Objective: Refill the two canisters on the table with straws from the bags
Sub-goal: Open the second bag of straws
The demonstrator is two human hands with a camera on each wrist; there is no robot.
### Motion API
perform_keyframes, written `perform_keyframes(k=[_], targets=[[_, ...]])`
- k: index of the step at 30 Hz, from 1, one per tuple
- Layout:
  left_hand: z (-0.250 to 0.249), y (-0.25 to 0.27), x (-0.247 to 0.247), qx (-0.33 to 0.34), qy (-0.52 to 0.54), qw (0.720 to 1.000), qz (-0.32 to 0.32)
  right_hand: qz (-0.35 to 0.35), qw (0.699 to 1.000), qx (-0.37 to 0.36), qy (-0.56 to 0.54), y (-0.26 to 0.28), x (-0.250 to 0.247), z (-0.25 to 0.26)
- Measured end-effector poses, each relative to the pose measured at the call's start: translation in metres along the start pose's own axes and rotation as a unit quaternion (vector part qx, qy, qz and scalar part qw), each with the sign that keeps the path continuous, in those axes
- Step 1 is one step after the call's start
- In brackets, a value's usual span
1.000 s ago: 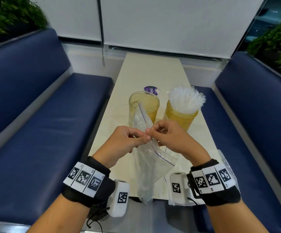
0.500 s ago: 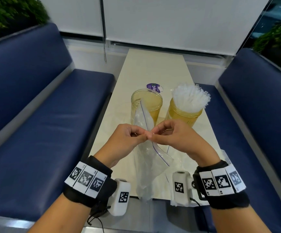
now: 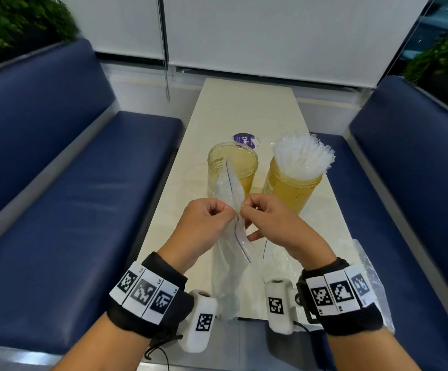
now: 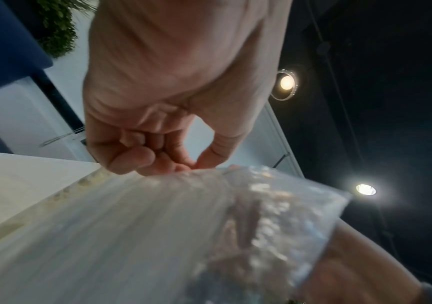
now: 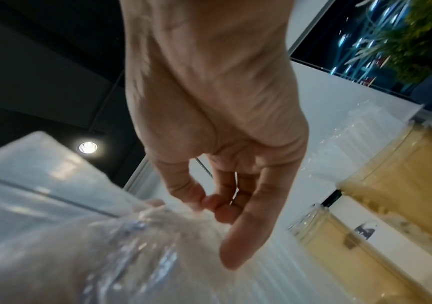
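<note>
A clear zip bag (image 3: 228,266) with a blue seal line hangs upright over the near table edge; wrapped white straws show through it (image 4: 121,236). My left hand (image 3: 206,223) and right hand (image 3: 268,223) each pinch its top edge, knuckles nearly touching. The left pinch (image 4: 191,164) uses thumb and forefinger; the right hand (image 5: 204,201) pinches likewise, its little finger straight. Behind the hands stand two amber canisters: the left canister (image 3: 233,167) looks empty, the right canister (image 3: 291,188) is packed with white wrapped straws (image 3: 301,156).
A cream table (image 3: 247,111) runs away from me between two blue benches (image 3: 65,199) (image 3: 404,183). A round purple sticker (image 3: 245,140) lies behind the left canister. Another clear bag (image 3: 370,266) lies at the near right table corner.
Both hands stay pinched on the bag top, with the fingers shifting slightly along the seal. The bag has twisted a little; the canisters have not moved.
</note>
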State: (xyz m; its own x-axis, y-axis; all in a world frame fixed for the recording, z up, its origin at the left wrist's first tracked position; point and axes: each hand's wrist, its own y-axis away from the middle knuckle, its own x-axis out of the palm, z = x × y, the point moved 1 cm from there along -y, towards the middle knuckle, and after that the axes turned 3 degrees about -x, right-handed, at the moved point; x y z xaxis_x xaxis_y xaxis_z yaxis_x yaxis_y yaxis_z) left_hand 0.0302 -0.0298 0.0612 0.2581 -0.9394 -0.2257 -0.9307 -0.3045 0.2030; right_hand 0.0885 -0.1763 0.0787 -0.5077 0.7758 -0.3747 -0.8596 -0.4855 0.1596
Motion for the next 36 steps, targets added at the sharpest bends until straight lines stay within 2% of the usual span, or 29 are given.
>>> perform_keyframes(k=[4,7,10,12,17,22,25,30,36], targets=[[-0.004,0.005,0.005,0.031,-0.080,0.994,-0.067,-0.054,0.999,-0.007,0.000,-0.002,0.010,-0.002],[-0.010,0.002,0.002,0.035,-0.127,0.990,-0.041,-0.067,0.997,-0.036,0.009,-0.002,0.013,0.001],[-0.012,-0.007,-0.003,0.007,-0.134,0.991,0.005,-0.018,0.998,-0.057,-0.004,-0.002,0.015,0.007],[-0.012,-0.011,-0.005,0.004,-0.122,0.992,0.022,-0.013,0.998,-0.062,-0.010,-0.002,0.017,0.008],[-0.005,-0.011,-0.002,0.014,-0.093,0.995,0.014,-0.062,0.996,-0.053,-0.025,0.001,0.021,0.004],[-0.007,-0.008,0.000,0.048,-0.150,0.987,-0.020,-0.109,0.992,-0.053,0.040,0.003,0.026,0.001],[-0.010,-0.008,-0.002,0.061,-0.165,0.984,-0.001,-0.079,0.996,-0.033,0.039,0.004,0.022,0.005],[-0.013,-0.007,-0.006,0.090,-0.193,0.976,0.044,0.020,0.999,0.003,0.026,0.007,0.016,0.023],[-0.012,-0.005,-0.007,0.071,-0.152,0.984,0.055,0.031,0.991,-0.028,0.128,-0.002,0.013,0.021]])
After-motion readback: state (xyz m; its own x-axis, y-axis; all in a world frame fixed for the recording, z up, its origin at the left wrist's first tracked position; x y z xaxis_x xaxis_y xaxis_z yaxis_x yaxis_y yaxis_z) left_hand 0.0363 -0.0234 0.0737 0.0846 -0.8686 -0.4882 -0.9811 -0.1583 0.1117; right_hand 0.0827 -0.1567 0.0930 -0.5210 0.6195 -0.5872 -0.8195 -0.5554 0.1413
